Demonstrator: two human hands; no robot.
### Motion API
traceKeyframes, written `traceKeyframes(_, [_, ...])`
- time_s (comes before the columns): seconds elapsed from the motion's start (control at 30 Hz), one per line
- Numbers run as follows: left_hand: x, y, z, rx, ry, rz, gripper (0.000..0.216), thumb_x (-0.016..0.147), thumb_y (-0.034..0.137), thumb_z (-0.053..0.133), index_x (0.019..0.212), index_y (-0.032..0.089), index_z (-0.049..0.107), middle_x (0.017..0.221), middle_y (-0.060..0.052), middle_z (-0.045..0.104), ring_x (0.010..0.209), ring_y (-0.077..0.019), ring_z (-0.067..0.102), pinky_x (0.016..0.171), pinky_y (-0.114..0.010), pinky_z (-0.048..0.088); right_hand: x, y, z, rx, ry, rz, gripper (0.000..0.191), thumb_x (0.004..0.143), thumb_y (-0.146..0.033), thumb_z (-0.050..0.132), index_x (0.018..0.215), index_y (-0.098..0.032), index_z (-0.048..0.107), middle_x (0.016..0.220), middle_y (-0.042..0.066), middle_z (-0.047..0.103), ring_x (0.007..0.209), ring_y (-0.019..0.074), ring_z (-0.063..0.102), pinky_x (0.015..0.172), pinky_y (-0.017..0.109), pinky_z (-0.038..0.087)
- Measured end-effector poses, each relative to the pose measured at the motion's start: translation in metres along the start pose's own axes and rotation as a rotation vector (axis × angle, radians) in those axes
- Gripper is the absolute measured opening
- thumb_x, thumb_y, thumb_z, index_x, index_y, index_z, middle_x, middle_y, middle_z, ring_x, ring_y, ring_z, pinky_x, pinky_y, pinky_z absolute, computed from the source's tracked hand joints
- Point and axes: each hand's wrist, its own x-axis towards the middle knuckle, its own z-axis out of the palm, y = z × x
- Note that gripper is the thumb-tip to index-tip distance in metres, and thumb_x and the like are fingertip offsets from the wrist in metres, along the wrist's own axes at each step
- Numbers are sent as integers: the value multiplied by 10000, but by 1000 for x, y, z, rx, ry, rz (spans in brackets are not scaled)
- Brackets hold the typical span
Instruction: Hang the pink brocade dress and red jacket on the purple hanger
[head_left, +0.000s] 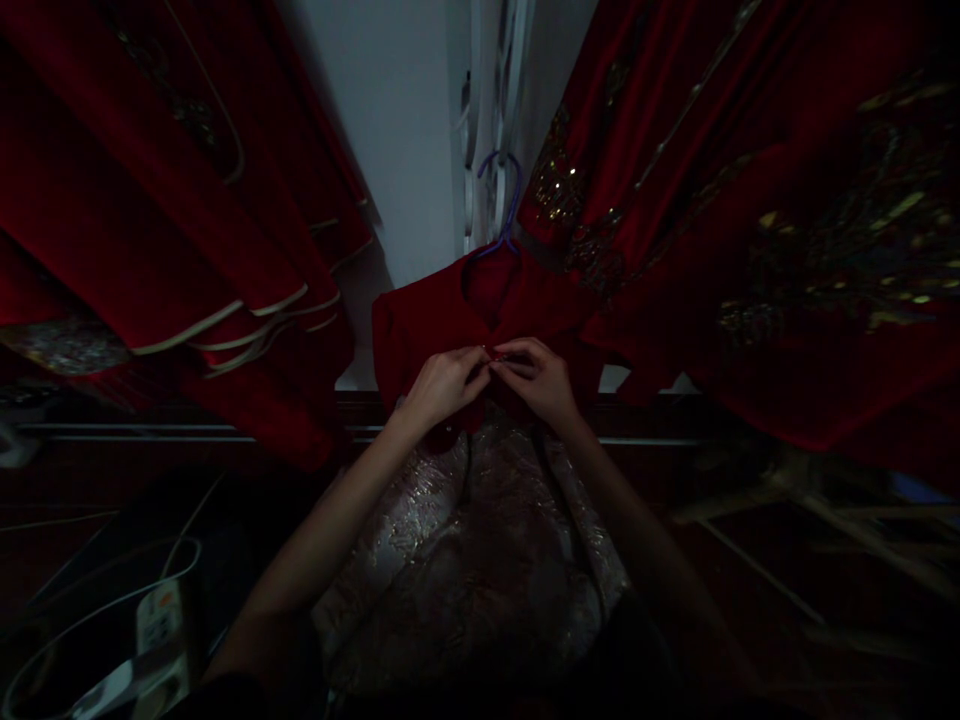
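Note:
A red garment (pixel 420 312) with an open V-shaped neck hangs on a purple hanger (pixel 513 215) in front of me. Both my hands meet at the middle of its front, just under the neckline. My left hand (pixel 448 382) is closed in a pinch on the garment's front edge. From the other side, my right hand (pixel 541 378) pinches the same spot, its fingertips almost touching the left ones. Whatever small part lies between the fingertips is too dark to make out. Below hangs a shiny patterned skirt-like cloth (pixel 412 510).
Red garments with pale trim (pixel 225 330) hang at left. More red garments with gold sequins (pixel 559 185) hang at right, close to my arm. A white metal rack (pixel 471 130) holds the hanger. A power strip (pixel 161 630) with cables lies lower left. Wooden bars (pixel 780 490) stand lower right.

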Motion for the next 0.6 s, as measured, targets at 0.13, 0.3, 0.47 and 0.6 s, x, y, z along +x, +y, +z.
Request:
traceKeyframes(0.13, [5,-1,-2,122,-54,92,166,904,232,465,934,160,612,873,-53,667,787,-159,636,696,-250,458,2,0,-3,-30,-27,-28,153,783,-234,642,932,-207,628,1003,26,587,939,141,623,830,299,590])
traceKeyframes(0.3, [8,10,10,7,34,17,135,880,214,494,958,169,595,922,-58,654,839,-163,625,726,-253,474,8,8,4,-147,53,-88,247,739,-145,595,965,-213,521,976,22,553,905,135,586,842,295,544])
traceKeyframes(0.47, [1,11,32,-493,228,-237,129,831,185,527,943,166,588,898,-25,669,790,-114,633,730,-215,491,-11,25,6,-151,63,-39,431,772,-229,579,1150,-239,371,1132,70,512,952,149,584,833,299,524])
traceKeyframes(0.6, [-5,2,31,-506,256,-272,173,791,140,515,912,170,635,927,-27,687,891,-140,635,839,-257,476,-39,41,-8,-528,33,13,531,713,-204,603,1207,-189,409,1092,98,553,908,202,563,845,384,485])
